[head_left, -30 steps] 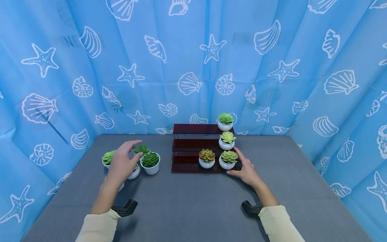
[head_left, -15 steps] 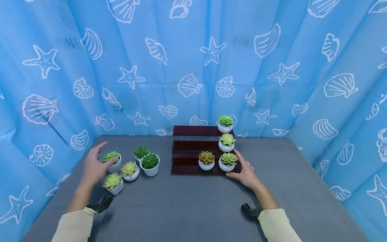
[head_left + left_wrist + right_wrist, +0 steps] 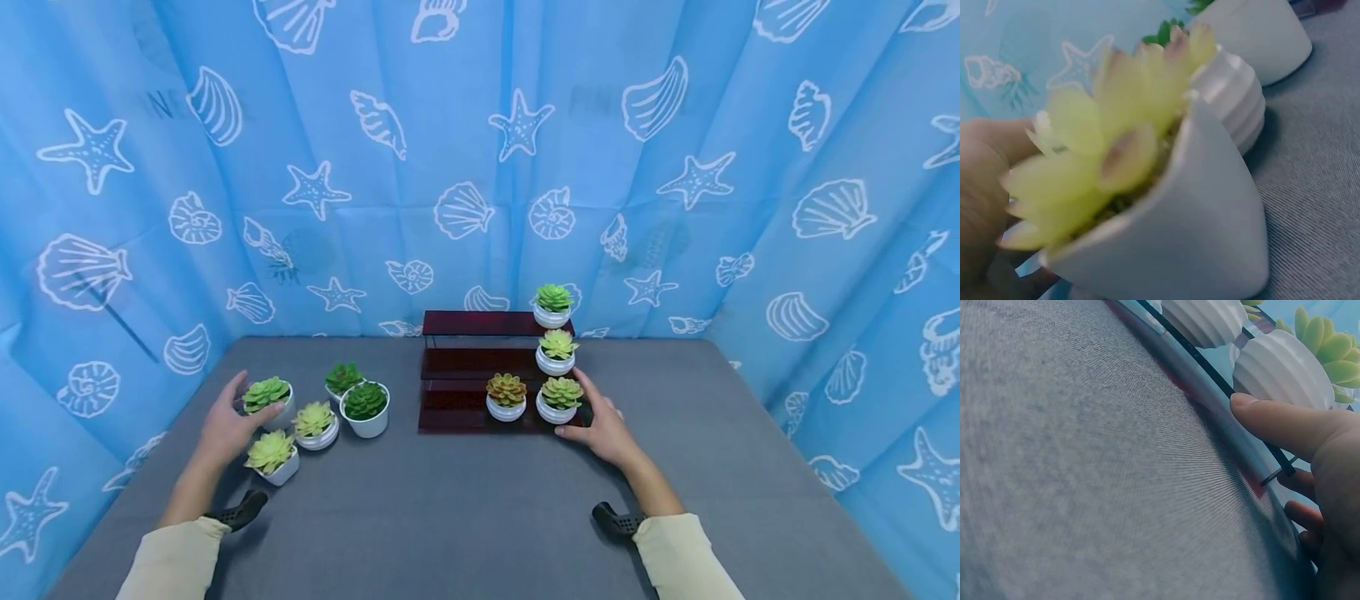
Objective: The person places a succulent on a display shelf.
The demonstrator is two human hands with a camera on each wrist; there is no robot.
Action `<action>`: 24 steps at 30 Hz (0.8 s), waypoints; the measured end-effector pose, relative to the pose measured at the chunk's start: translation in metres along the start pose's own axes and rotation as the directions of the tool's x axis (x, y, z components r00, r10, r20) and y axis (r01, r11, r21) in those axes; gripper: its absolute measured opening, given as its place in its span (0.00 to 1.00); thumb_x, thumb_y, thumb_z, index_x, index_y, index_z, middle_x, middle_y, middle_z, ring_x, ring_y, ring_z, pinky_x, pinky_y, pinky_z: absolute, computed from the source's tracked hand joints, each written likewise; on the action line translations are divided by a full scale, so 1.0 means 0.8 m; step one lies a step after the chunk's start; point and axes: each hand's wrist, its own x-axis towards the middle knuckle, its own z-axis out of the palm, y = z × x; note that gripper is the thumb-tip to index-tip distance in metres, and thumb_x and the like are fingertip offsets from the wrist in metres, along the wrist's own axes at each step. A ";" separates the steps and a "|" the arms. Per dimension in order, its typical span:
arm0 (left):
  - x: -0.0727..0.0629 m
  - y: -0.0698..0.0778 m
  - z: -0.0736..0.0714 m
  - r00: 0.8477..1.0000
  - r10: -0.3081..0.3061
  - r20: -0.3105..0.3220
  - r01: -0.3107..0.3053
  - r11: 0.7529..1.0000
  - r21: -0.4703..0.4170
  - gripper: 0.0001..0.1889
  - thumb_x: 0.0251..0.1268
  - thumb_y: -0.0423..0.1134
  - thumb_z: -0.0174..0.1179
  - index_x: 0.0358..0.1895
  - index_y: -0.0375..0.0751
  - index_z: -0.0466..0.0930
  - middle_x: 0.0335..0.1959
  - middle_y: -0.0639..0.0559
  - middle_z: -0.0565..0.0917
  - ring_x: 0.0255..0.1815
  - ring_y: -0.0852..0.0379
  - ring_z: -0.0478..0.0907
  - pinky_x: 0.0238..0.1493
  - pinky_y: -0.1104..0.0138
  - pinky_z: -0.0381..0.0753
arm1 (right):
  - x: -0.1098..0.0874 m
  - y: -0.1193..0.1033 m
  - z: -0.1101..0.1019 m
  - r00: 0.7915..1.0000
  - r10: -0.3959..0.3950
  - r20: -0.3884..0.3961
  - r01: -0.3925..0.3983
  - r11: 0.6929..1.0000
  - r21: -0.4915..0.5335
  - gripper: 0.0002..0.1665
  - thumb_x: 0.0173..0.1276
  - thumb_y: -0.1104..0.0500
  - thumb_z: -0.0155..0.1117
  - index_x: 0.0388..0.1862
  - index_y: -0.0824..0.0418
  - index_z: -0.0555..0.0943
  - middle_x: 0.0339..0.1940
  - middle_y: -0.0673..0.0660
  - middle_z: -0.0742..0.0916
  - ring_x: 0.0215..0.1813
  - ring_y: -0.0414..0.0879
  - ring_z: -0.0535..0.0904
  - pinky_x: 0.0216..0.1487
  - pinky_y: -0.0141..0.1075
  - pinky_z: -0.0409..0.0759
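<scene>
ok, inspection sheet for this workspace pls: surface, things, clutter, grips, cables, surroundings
Surface: grey cloth, no spill visible.
Things: three-tier shelf, four plants toward its right end; five more plants left of it.
Clutter: nothing seen.
Left grip: bright-green plant between thumb and fingers; firm hold unclear.
Right grip: holds the shelf's right edge.
Cables: nothing seen.
Surroundings: blue curtain, white sea-life prints, behind and at both sides.

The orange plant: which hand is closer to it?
Right. The right hand is just past the pot beside the orange plant; the left hand is far left, at a green plant.
</scene>
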 end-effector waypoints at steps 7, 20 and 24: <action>0.003 -0.013 0.007 0.999 -0.029 0.021 0.029 1.000 0.009 0.54 0.63 0.59 0.62 0.77 0.32 0.38 0.72 0.22 0.46 0.70 0.22 0.47 0.62 0.32 0.54 | -0.001 -0.001 0.002 1.000 0.002 -0.007 -0.002 1.000 0.001 0.61 0.55 0.53 0.78 0.80 0.51 0.50 0.71 0.70 0.68 0.68 0.70 0.60 0.62 0.67 0.49; -0.006 -0.012 0.005 0.997 -0.059 -0.044 0.056 0.996 -0.072 0.51 0.63 0.55 0.64 0.75 0.26 0.45 0.67 0.22 0.57 0.64 0.29 0.60 0.58 0.40 0.66 | -0.002 -0.004 0.001 1.000 0.007 -0.009 -0.007 1.000 0.004 0.61 0.55 0.54 0.78 0.80 0.51 0.50 0.70 0.70 0.68 0.67 0.70 0.61 0.63 0.65 0.49; -0.011 -0.006 0.004 0.991 -0.074 -0.110 0.055 0.985 -0.166 0.49 0.63 0.53 0.64 0.75 0.28 0.47 0.67 0.26 0.60 0.64 0.33 0.61 0.57 0.44 0.67 | -0.002 -0.004 0.001 1.000 0.007 -0.008 -0.007 1.000 0.005 0.61 0.55 0.54 0.78 0.80 0.52 0.50 0.71 0.70 0.68 0.68 0.70 0.60 0.63 0.65 0.49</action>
